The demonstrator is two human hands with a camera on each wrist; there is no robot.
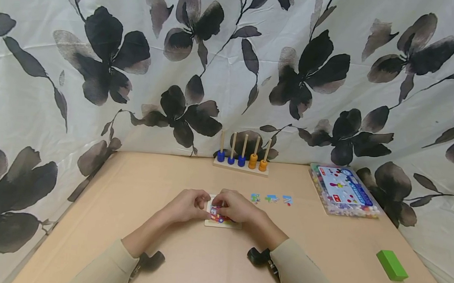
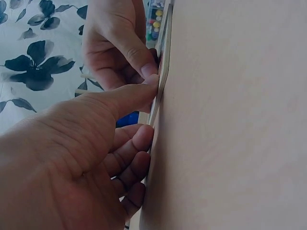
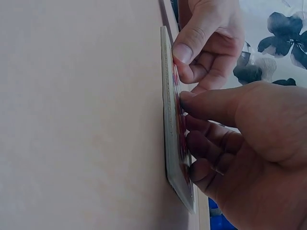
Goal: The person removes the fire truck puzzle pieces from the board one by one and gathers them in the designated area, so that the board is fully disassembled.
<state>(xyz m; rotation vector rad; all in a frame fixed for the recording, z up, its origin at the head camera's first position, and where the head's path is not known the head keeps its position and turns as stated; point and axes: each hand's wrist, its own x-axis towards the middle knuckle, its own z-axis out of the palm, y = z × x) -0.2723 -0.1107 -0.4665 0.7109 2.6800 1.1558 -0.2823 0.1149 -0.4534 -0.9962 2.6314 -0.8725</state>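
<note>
A small wooden jigsaw board (image 1: pixel 222 224) with a pale rim lies on the table, a red vehicle picture (image 1: pixel 217 216) showing between the hands. My left hand (image 1: pixel 187 205) holds the board's left side, thumb over the edge and fingertips low beside it in the left wrist view. From the right, my right hand (image 1: pixel 238 206) reaches over the picture. Its thumb and curled fingers pinch at a puzzle piece (image 3: pixel 182 139) on the board's face, partly hidden by the fingers. Beyond the right hand lie three loose puzzle pieces (image 1: pixel 272 198) in a row.
At the back stands a wooden peg counter (image 1: pixel 241 167) with blue and orange beads. A clear box of colourful beads (image 1: pixel 345 190) lies back right. Nearer on the right is a green block (image 1: pixel 392 265). A floral cloth (image 1: pixel 232 71) hangs behind the table.
</note>
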